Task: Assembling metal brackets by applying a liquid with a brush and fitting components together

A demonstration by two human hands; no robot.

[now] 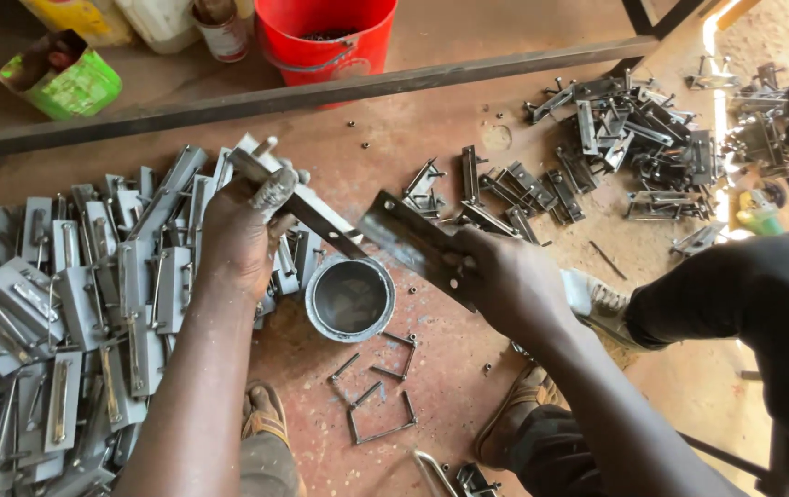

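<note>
My left hand (pixel 240 235) grips a grey metal latch piece with a long flat bar (pixel 321 224) that sticks out to the right over a small round metal tin (pixel 350 298). My right hand (pixel 505 281) holds a flat dark steel plate (pixel 408 237) whose upper end meets the tip of that bar above the tin. Both hands hover above a rust-coloured floor.
A big pile of grey metal latch plates (pixel 63 313) lies at left. A darker heap of metal parts (pixel 634 138) sits at upper right. Bent wire rods (pixel 381 405) lie below the tin. A red bucket (pixel 325 37), a green container (pixel 63 78) and a steel beam (pixel 321 87) stand behind.
</note>
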